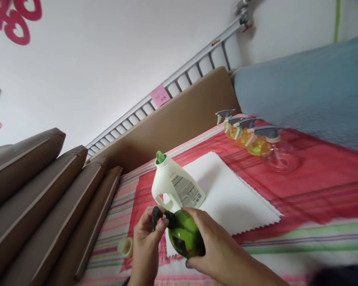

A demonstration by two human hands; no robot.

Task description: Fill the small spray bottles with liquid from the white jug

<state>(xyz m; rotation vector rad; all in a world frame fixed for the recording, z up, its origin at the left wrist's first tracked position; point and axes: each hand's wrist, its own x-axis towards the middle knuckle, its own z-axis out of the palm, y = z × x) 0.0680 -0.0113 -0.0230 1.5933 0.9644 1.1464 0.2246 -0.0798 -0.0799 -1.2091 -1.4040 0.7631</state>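
A round green pump bottle (186, 232) is tilted in front of me, its neck towards the left. My right hand (216, 242) wraps around the body of it. With thumb and fingers, my left hand (147, 234) grips the dark pump head (155, 218) at the bottle's neck. Just behind the hands stands a large white detergent jug (181, 182), uncapped, with a green spout in its mouth and a printed label. It rests on a white mat with zigzag edges (223, 194). A small pale cap (125, 247) lies on the striped cloth left of my left hand.
Several spray bottles with grey trigger heads stand in a row at the right, some with yellow liquid (258, 146); the nearest is clear (280, 157). A red and striped cloth (325, 182) covers the surface. Brown padded panels (56, 190) lean at the left.
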